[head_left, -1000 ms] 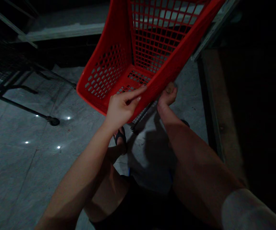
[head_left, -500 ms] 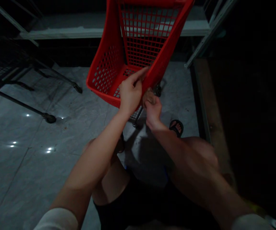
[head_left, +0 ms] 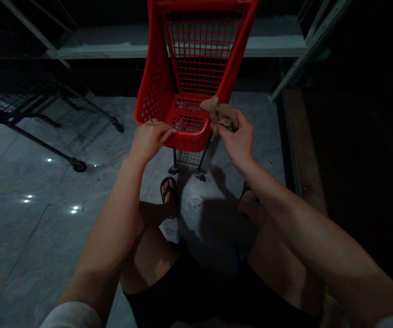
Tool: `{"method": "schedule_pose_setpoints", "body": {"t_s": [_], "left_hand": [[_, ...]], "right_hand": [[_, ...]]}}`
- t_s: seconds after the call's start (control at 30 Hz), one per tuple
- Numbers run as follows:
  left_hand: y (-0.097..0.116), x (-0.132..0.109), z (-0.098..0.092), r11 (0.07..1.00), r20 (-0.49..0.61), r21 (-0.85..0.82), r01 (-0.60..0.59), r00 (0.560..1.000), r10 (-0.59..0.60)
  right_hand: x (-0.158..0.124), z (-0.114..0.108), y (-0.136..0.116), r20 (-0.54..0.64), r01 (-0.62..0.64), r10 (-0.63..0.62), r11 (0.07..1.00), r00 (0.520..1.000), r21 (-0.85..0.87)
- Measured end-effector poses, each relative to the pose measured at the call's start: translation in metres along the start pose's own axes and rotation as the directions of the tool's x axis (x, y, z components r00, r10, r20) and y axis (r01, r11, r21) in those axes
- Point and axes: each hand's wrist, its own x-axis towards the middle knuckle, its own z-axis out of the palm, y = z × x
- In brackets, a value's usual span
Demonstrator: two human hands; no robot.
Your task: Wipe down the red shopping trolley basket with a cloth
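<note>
Through the head camera I have the red plastic shopping cart (head_left: 190, 142) far and central, its tapered basket open toward me and its long axis running from the near lip to the tall grid panel at the far end. The left hand (head_left: 150, 140) is at the near left corner of the rim, fingers laid over the edge and thumb lying along the lip toward the right; I cannot tell whether they grip or only rest there. The right hand (head_left: 240, 139) has its thumb and fingers pinched around a crumpled brown cloth (head_left: 226, 116), just outside the near right corner. The relation I read most closely is this one: from the right fingers, the rim lies to the left, and the cloth's loose flap points left and slightly far, across that corner. The right hand is the nearer to the right side wall, which runs away to the far right; the left hand is well across the near lip. Whether the cloth presses on the plastic or hangs just over it, I cannot tell. Below, the cart's near castors (head_left: 201, 176) stand on the grey floor (head_left: 90, 255); a dark wire cart (head_left: 41, 142) is at the left, and a pale shelf (head_left: 102, 50) runs behind. I find no brand, label or readable writing in this dim light.
</note>
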Motion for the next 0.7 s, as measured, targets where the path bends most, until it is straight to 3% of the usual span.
{"method": "schedule_pose_setpoints", "body": {"t_s": [0.2,0.33,0.4,0.47,0.57,0.7], "left_hand": [[0.029,0.025,0.018,0.999,0.009,-0.053,-0.009,1.0,0.009],[0.057,0.036,0.031,0.997,0.068,-0.075,-0.033,0.997,0.038],[0.07,0.041,0.036,0.998,0.103,-0.054,-0.044,0.993,0.049],[0.077,0.044,0.036,0.995,0.117,-0.05,-0.084,0.989,0.089],[0.069,0.037,0.026,0.993,0.064,-0.013,-0.115,0.991,0.115],[0.045,0.022,0.017,0.999,-0.032,0.02,-0.047,0.998,0.048]], "right_hand": [[0.01,-0.009,-0.022,0.07,0.098,-0.086,0.973,0.994,-0.207],[0.007,-0.017,-0.046,0.301,0.273,-0.183,0.917,0.936,-0.291],[0.008,-0.019,-0.054,0.379,0.3,-0.165,0.895,0.911,-0.331],[0.013,-0.025,-0.055,0.365,0.275,-0.121,0.871,0.923,-0.407],[0.026,-0.045,-0.044,0.326,0.253,-0.101,0.847,0.94,-0.468],[0.033,-0.075,-0.022,0.284,0.277,-0.164,0.863,0.945,-0.424]]}}
